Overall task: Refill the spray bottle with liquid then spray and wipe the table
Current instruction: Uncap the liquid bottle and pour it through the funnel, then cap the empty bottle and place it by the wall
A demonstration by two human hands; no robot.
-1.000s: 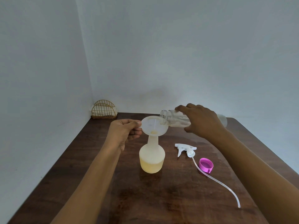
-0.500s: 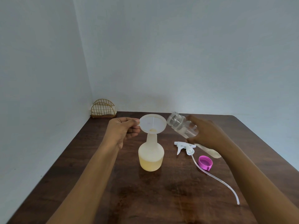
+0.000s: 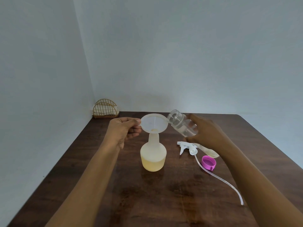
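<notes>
Dark wood table [image 3: 147, 202]: left hand [image 3: 122, 131] pinches funnel [image 3: 154, 122] seated in spray bottle [image 3: 153, 157]; right hand [image 3: 206, 131] grips tilted clear bottle [image 3: 181, 123].

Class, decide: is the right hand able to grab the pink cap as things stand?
Probably not yet: the right hand grips the clear bottle, though the pink cap lies uncovered nearby.

The spray bottle [image 3: 153, 159] is standing on the table [image 3: 164, 202] with a funnel [image 3: 154, 122] sitting in its top. The left hand [image 3: 122, 130] is pinching the funnel's edge. Right of the spray bottle, the right hand [image 3: 208, 133] is holding a tilted clear bottle [image 3: 178, 122].
</notes>
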